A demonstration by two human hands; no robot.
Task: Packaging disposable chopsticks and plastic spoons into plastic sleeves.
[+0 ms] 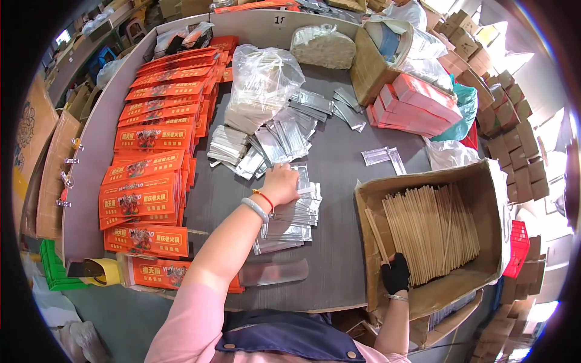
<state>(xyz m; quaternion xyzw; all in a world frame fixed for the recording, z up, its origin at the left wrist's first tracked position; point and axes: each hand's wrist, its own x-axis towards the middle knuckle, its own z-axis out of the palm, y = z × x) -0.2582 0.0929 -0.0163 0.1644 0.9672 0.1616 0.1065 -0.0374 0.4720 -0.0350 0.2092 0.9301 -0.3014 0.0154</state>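
Observation:
My left hand [282, 184], with a red cord and a pale bangle at the wrist, is closed at the top of a row of flat silver packets [295, 213]. Its fingers seem to pinch one packet, though they are partly hidden. On the right, my right hand [396, 274] in a black fingerless glove reaches into a cardboard box [431, 175]. Its fingertips close on a pair of wooden chopsticks [376, 235] leaning at the box's left side. Many more chopsticks [433, 233] lie side by side in the box.
Overlapping red printed sleeves [151, 137] line the table's left side. Beyond my left hand lie loose silver packets [281, 138] and a plastic bag of pale packets [263, 85]. Red-and-white packs [417, 106] stand at the far right. A clear plastic strip [275, 273] lies near the front edge.

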